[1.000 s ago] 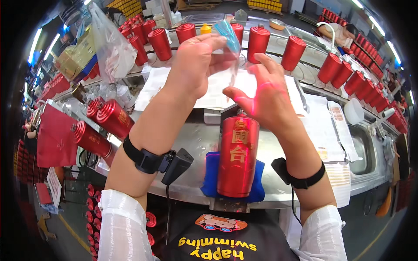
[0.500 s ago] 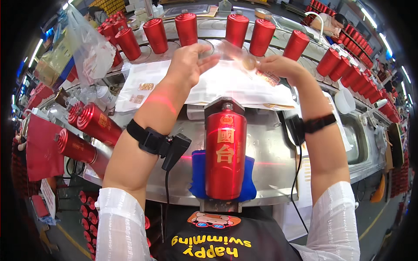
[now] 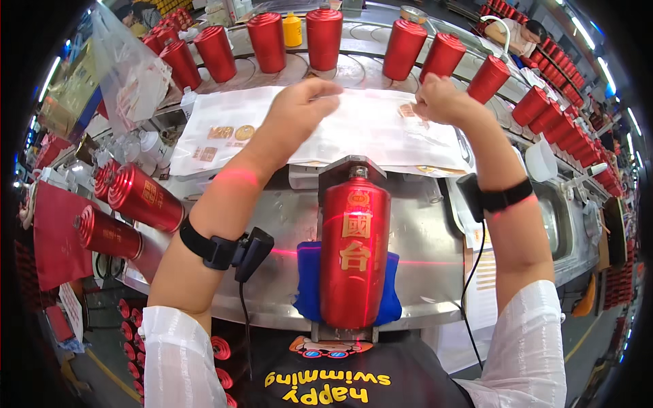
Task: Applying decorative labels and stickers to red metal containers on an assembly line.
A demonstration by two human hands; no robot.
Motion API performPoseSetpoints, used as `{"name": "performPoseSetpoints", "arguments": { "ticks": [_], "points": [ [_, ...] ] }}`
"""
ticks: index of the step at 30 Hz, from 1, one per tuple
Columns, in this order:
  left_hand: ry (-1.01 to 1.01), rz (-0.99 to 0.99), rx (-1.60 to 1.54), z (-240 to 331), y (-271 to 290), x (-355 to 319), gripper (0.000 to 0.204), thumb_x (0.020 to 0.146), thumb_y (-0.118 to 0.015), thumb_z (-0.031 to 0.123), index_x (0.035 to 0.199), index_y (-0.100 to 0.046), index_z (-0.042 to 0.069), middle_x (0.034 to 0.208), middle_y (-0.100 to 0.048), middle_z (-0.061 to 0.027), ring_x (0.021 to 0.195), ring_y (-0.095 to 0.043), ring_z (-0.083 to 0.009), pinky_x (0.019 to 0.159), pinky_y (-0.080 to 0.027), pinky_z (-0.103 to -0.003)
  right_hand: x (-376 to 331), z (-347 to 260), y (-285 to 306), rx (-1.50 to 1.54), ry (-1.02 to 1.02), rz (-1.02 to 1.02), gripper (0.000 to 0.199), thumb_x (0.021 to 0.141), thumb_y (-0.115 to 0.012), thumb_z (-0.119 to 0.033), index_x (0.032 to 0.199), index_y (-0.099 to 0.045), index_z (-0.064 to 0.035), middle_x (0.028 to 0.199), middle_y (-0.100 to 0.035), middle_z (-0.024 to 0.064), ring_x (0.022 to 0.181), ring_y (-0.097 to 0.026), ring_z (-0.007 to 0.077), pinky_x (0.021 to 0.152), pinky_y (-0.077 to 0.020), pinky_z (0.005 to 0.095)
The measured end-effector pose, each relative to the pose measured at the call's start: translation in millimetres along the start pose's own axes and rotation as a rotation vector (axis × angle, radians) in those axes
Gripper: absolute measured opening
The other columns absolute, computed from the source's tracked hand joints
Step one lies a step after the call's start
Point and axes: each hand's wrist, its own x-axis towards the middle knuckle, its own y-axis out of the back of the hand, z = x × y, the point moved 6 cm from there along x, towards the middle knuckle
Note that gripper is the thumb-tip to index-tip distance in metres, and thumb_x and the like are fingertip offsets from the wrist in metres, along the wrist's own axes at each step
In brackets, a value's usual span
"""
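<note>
Both my hands are raised over white backing sheets [image 3: 367, 129]. My left hand [image 3: 303, 112] hovers above their middle, fingers stretched to the right, slightly blurred, with nothing seen in them. My right hand [image 3: 442, 102] is curled closed above the far right part; anything in its fingers is hidden. Close to it lies a gold sticker [image 3: 410, 111]. A round gold sticker [image 3: 245, 132] shows left of my left forearm. Between my forearms, a red bottle [image 3: 355, 258] with gold characters rests on a blue cloth [image 3: 308, 282], its neck at a metal holder [image 3: 333, 173]. Neither hand touches it.
Red bottles line a curved conveyor [image 3: 360, 64] behind the sheets, with a yellow bottle [image 3: 292, 30] among them. Several red bottles [image 3: 146, 197] lean at the left below a clear plastic bag [image 3: 126, 75]. A sink [image 3: 561, 217] stands right; another person [image 3: 520, 37] works far right.
The blurred translucent piece and round gold item near my right fingers are no longer visible. My right hand has curled up. The view has shifted, and the conveyor bottles appear displaced.
</note>
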Motion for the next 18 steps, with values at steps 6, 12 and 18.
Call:
{"name": "performPoseSetpoints", "arguments": {
  "ticks": [6,12,18],
  "points": [
    [-0.441,0.040,0.393,61,-25,-14,0.046,0.079,-0.056,0.015,0.125,-0.056,0.011,0.121,-0.049,-0.0180,0.118,-0.043,-0.0343,0.102,-0.036,-0.042,-107,-88,109,0.194,0.530,0.434,0.015,0.085,-0.066,-0.017,0.086,-0.065,-0.0015,0.102,-0.053,0.0097,0.097,-0.053,0.0286,0.083,-0.0443,0.0388],
    [-0.404,-0.276,0.218,94,-30,-82,0.019,0.084,-0.061,0.014,0.099,-0.064,0.003,0.107,-0.060,-0.0097,0.104,-0.054,-0.0220,0.090,-0.043,-0.033,-187,-106,123,0.416,0.638,0.404,0.012,0.084,-0.067,-0.010,0.081,-0.059,-0.0012,0.105,-0.052,0.0119,0.099,-0.053,0.0300,0.084,-0.0432,0.0380],
    [-0.104,-0.494,0.112,73,-53,-183,0.010,0.089,-0.059,0.010,0.091,-0.062,0.000,0.086,-0.063,-0.0069,0.082,-0.059,-0.0160,0.075,-0.046,-0.029,-248,-121,60,0.822,0.537,0.205,0.013,0.079,-0.071,-0.011,0.080,-0.061,-0.0034,0.110,-0.053,0.0140,0.102,-0.052,0.0300,0.088,-0.0418,0.0378]
  ]
}}
